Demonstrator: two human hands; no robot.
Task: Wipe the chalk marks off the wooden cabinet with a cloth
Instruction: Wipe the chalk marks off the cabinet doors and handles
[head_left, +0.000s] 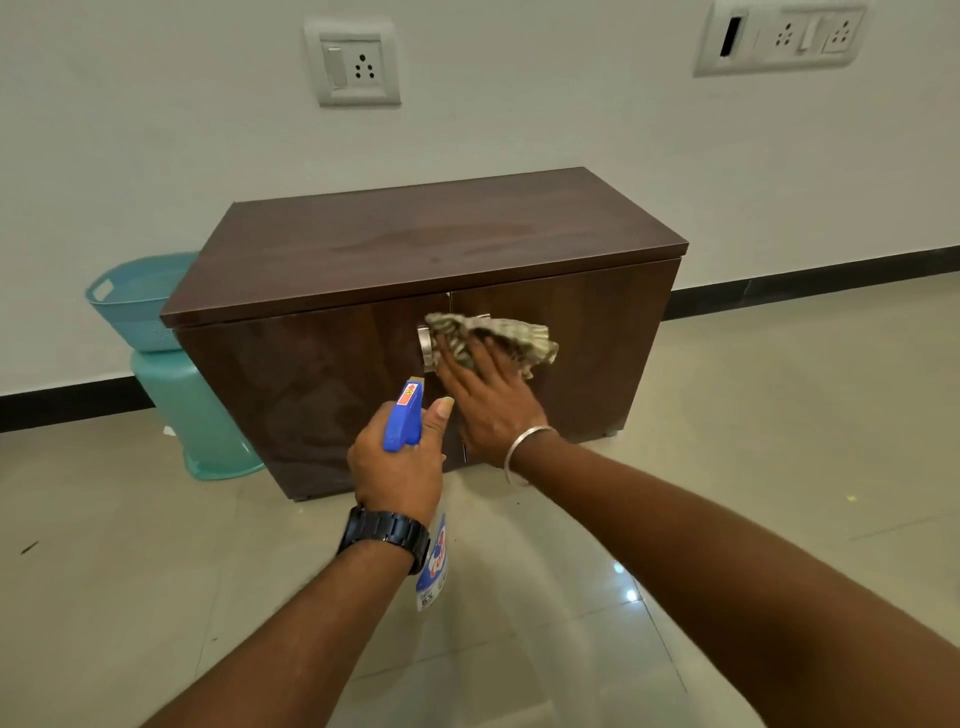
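Observation:
A low dark wooden cabinet with two doors stands against the wall. My right hand lies flat on a crumpled patterned cloth, pressing it against the right door beside the metal handles. My left hand is closed around a spray bottle with a blue trigger head; its labelled body hangs below my wrist. The nozzle points at the cabinet front. No chalk marks are clear on the doors. A faint smear shows on the cabinet top.
A teal basket sits on a teal stool left of the cabinet, against the wall. Wall sockets are above. Glossy floor tiles stretch around me and to the right.

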